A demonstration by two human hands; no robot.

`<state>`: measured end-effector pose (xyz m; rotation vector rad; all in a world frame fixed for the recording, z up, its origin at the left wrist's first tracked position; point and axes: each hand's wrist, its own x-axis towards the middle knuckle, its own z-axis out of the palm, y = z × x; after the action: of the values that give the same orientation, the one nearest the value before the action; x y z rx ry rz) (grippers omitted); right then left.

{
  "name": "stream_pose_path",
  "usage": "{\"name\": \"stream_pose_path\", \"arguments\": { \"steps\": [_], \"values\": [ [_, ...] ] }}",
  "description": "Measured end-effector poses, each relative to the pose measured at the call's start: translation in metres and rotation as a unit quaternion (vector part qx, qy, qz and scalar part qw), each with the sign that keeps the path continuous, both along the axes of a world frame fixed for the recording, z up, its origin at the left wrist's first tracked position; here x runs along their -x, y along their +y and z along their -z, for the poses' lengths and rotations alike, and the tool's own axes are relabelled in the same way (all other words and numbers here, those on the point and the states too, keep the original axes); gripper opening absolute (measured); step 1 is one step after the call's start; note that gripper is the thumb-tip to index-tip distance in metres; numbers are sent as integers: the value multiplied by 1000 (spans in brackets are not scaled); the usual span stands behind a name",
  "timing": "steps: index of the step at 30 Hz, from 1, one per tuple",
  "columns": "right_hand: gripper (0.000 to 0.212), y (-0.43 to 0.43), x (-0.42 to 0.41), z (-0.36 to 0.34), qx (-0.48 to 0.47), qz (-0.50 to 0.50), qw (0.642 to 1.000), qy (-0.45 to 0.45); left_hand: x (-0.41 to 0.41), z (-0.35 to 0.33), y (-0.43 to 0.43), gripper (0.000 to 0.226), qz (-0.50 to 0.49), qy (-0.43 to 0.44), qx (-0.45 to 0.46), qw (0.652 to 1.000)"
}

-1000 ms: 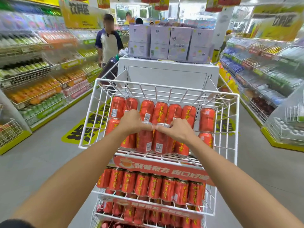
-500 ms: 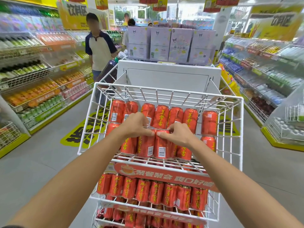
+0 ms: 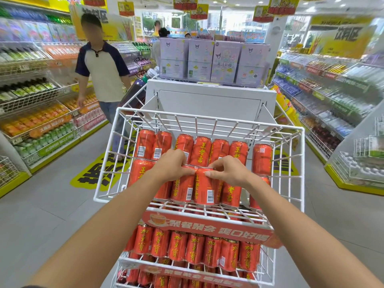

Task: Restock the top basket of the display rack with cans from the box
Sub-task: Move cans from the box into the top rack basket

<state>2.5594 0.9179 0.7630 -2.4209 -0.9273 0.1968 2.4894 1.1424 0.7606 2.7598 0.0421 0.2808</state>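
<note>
Closely curled fingers [image 3: 217,163] on two cans [image 3: 204,191]

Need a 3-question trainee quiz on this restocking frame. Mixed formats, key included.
1. True or false: the left hand and the right hand each hold one can by its top, inside the top basket.
2. The left can and the right can sit: A) side by side, touching; B) at opposite ends of the basket; C) stacked one on the other.
3. Fill in: the red banner hangs on the basket's ___ edge, nearest the person.

Key: 1 true; 2 A; 3 front.
</note>
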Motion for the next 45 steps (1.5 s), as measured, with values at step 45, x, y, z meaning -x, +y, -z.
{"name": "stream_pose_path", "arguments": {
  "steps": [45],
  "values": [
    [56,1,124,-40,144,29,969,-198,127,-56,-24,43,42,44,-211,976]
  ]
}}
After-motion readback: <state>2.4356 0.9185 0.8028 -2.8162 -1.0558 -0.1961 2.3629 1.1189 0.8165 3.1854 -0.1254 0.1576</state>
